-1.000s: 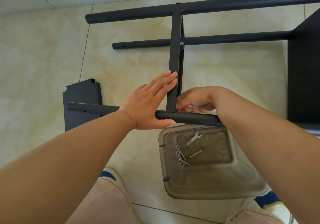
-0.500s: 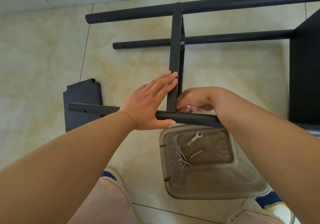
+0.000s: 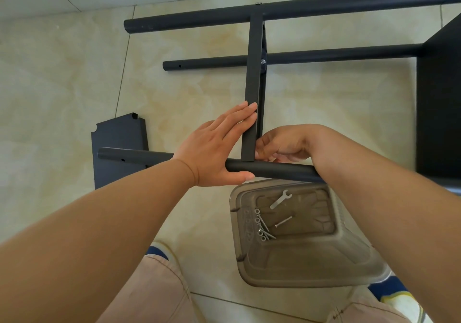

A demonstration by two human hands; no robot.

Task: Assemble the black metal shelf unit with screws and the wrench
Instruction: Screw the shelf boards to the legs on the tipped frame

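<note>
The half-built black shelf frame (image 3: 254, 73) lies on the floor; brace its panel with the flat, straight-fingered left hand (image 3: 214, 148) while the right hand (image 3: 279, 145), fingers curled at the joint, seats a screw squarely before reaching for the wrench (image 3: 280, 199).
</note>
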